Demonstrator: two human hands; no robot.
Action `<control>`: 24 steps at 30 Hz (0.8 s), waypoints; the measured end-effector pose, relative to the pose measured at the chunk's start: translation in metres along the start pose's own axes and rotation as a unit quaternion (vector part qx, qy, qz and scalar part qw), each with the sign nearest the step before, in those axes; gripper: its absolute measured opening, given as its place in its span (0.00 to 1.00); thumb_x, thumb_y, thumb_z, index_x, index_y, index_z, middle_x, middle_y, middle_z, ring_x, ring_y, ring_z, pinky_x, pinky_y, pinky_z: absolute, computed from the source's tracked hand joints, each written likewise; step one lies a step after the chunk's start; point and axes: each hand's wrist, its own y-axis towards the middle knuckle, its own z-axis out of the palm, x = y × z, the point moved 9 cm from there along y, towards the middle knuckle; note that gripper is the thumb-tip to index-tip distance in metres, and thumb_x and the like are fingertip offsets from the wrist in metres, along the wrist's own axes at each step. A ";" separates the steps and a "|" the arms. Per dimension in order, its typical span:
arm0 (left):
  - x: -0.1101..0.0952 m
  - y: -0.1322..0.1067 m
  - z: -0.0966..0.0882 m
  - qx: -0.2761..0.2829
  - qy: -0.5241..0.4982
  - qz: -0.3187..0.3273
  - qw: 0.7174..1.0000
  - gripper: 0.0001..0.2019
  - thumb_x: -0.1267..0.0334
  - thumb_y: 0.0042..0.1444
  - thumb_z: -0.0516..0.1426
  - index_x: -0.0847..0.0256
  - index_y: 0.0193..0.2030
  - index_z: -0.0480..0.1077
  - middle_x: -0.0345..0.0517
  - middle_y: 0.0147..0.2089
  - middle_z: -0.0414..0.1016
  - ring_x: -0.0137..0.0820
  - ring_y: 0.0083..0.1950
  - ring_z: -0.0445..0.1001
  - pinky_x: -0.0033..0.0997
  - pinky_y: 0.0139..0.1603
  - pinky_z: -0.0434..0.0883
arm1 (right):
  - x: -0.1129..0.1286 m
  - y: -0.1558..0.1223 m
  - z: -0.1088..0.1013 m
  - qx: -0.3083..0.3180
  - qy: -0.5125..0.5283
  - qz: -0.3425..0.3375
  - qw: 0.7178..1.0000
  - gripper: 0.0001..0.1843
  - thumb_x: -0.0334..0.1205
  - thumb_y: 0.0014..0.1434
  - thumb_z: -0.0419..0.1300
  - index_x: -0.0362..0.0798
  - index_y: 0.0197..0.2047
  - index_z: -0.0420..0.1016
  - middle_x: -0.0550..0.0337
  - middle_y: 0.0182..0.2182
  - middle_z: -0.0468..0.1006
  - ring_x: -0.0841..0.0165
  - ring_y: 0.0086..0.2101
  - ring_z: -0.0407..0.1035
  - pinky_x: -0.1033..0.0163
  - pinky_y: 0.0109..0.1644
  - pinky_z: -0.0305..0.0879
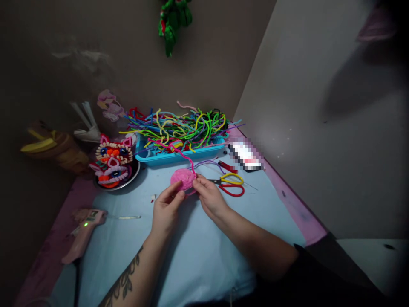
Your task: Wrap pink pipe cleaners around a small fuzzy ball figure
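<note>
A pink disc of coiled pipe cleaner [182, 178] is held up between my hands above the blue cloth. My left hand [168, 204] grips its lower left edge between thumb and fingers. At its right edge, my right hand [207, 194] pinches a pink pipe cleaner strand [189, 158], which rises from the disc toward the tray behind. Another stretch of pink strand shows below the disc, between the hands. Just right of my right hand lie scissors [231, 184] with one yellow and one red handle loop.
A blue tray [179, 158] heaped with colourful pipe cleaners stands at the back. Left are a bowl [136, 175] of fuzzy animal-faced figures and a pink glue gun [84, 234] with a green light. A red lighter [228, 166] and a phone [245, 154] lie right.
</note>
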 end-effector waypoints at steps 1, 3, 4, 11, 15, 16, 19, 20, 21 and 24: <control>0.001 0.001 -0.002 -0.006 -0.004 0.001 1.000 0.21 0.59 0.33 0.73 0.59 0.38 0.80 0.44 0.34 0.79 0.26 0.31 0.74 0.28 0.35 0.74 | -0.001 0.000 0.000 0.000 -0.002 0.002 1.000 0.15 0.52 0.50 0.67 0.49 0.24 0.75 0.58 0.41 0.74 0.64 0.46 0.64 0.59 0.55 0.59; 0.000 0.003 -0.005 -0.015 0.001 0.009 1.000 0.19 0.59 0.34 0.73 0.59 0.36 0.81 0.45 0.34 0.80 0.27 0.31 0.74 0.29 0.36 0.74 | -0.002 -0.001 0.001 0.005 -0.005 0.009 1.000 0.15 0.51 0.50 0.67 0.48 0.24 0.75 0.58 0.40 0.73 0.64 0.44 0.64 0.59 0.53 0.60; -0.001 0.004 -0.006 -0.018 0.010 0.015 1.000 0.18 0.60 0.35 0.73 0.59 0.36 0.81 0.45 0.34 0.80 0.28 0.32 0.75 0.29 0.36 0.74 | -0.003 -0.001 0.002 0.010 -0.006 0.014 1.000 0.15 0.51 0.50 0.67 0.48 0.23 0.75 0.58 0.39 0.74 0.65 0.43 0.65 0.59 0.52 0.60; -0.008 0.004 -0.010 -0.018 0.088 0.057 0.994 0.19 0.65 0.37 0.72 0.57 0.40 0.80 0.43 0.30 0.77 0.29 0.29 0.73 0.31 0.32 0.74 | -0.006 -0.001 0.003 0.022 -0.006 0.035 0.999 0.17 0.53 0.50 0.67 0.48 0.23 0.75 0.58 0.36 0.75 0.64 0.41 0.66 0.60 0.48 0.62; -0.007 0.003 -0.007 -0.008 0.090 0.048 0.995 0.18 0.64 0.39 0.71 0.57 0.41 0.80 0.42 0.27 0.76 0.28 0.27 0.72 0.30 0.30 0.73 | -0.006 -0.001 0.004 0.024 0.005 0.036 0.999 0.17 0.52 0.50 0.67 0.48 0.23 0.75 0.58 0.36 0.76 0.64 0.41 0.66 0.60 0.48 0.62; -0.006 0.003 -0.007 -0.003 0.090 0.046 0.995 0.18 0.64 0.40 0.71 0.57 0.42 0.80 0.41 0.27 0.76 0.28 0.27 0.72 0.30 0.30 0.72 | -0.006 -0.002 0.004 0.024 0.006 0.036 0.999 0.17 0.52 0.50 0.67 0.48 0.23 0.75 0.58 0.36 0.76 0.64 0.41 0.66 0.60 0.48 0.61; -0.005 0.003 -0.008 -0.003 0.087 0.047 0.995 0.17 0.64 0.42 0.70 0.57 0.42 0.80 0.41 0.27 0.76 0.27 0.26 0.72 0.28 0.30 0.71 | -0.005 -0.002 0.006 0.026 0.006 0.037 0.999 0.17 0.52 0.50 0.67 0.47 0.23 0.75 0.58 0.36 0.76 0.65 0.40 0.65 0.60 0.47 0.61; -0.004 0.003 -0.009 -0.007 0.083 0.046 0.995 0.17 0.64 0.42 0.70 0.57 0.42 0.80 0.42 0.27 0.77 0.26 0.26 0.72 0.28 0.30 0.71 | -0.005 -0.002 0.006 0.027 0.005 0.038 0.999 0.17 0.52 0.50 0.67 0.47 0.22 0.75 0.58 0.36 0.75 0.65 0.40 0.65 0.60 0.47 0.61; -0.004 0.003 -0.010 -0.012 0.078 0.045 0.996 0.16 0.63 0.43 0.70 0.57 0.42 0.80 0.42 0.28 0.78 0.26 0.26 0.72 0.27 0.30 0.71 | -0.006 -0.003 0.006 0.028 0.005 0.039 0.999 0.17 0.52 0.50 0.67 0.47 0.22 0.74 0.58 0.36 0.75 0.65 0.40 0.65 0.60 0.46 0.61; -0.003 0.003 -0.012 -0.027 0.056 0.036 0.997 0.17 0.64 0.41 0.70 0.58 0.41 0.80 0.45 0.31 0.79 0.26 0.26 0.72 0.27 0.30 0.71 | -0.006 -0.003 0.007 0.029 0.001 0.040 0.999 0.19 0.53 0.50 0.67 0.47 0.21 0.73 0.58 0.37 0.74 0.66 0.39 0.64 0.62 0.44 0.61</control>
